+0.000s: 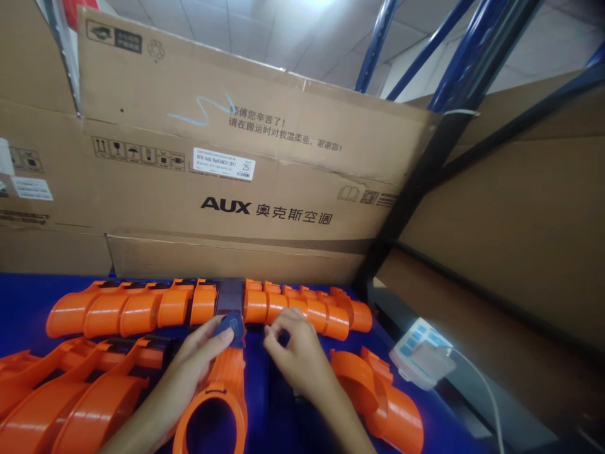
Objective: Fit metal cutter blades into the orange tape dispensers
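Observation:
My left hand (208, 347) grips an orange plastic part (231, 372) near its upper end, thumb on top. This part has a straight shank and a large open ring at its lower end, nearest me. A dark blue piece (231, 329) sits at its upper end under my thumb. My right hand (295, 353) is beside it, apart from the part, with thumb and forefinger curled into a pinch. Whatever those fingers may hold is too small or hidden to make out. Behind both hands runs a row of similar orange parts (255, 308).
More orange ring parts (99, 410) lie at the left, and a few (397, 416) at the right. The blue tabletop (28, 290) ends against a large cardboard sheet (155, 202). A white power strip (423, 353) with a plug and cable is at the right, near a dark rack post (406, 202).

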The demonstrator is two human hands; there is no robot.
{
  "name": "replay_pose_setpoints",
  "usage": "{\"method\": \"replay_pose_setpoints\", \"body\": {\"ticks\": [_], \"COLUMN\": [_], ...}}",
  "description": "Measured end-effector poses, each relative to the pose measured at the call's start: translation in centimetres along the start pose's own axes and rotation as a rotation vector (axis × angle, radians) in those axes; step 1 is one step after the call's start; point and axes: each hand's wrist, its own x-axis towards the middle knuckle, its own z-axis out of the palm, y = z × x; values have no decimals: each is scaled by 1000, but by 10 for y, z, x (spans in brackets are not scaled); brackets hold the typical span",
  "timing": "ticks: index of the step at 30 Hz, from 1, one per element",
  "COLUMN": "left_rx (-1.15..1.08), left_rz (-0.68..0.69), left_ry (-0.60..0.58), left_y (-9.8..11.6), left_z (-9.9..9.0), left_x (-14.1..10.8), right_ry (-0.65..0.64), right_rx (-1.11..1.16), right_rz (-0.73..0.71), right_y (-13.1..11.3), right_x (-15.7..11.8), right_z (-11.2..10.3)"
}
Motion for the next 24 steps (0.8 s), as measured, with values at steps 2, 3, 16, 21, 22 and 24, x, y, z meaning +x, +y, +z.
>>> {"method": "replay_pose_setpoints", "body": {"ticks": [2,3,16,21,22,24], "left_rx": [28,43,10,-217,-235,-247], "left_rz": [-4,5,39,2,-14,-30], "left_ry": [30,44,45,-15,-40,-74], "left_y": [3,4,3,8,9,9], "left_z": [3,4,10,15,15,14], "left_x": [-5,-7,-6,-2,-1,0], "right_ry": [99,137,162,42,12,-35], "right_rx": [59,80,419,804,861,915], "right_rz": [9,17,165,222,248,286], "right_y": [-2,-3,-8,-16,-16,-16], "right_x": [1,2,-1,-1,-2,-5], "right_z": [-1,0,6,14,17,23]}}
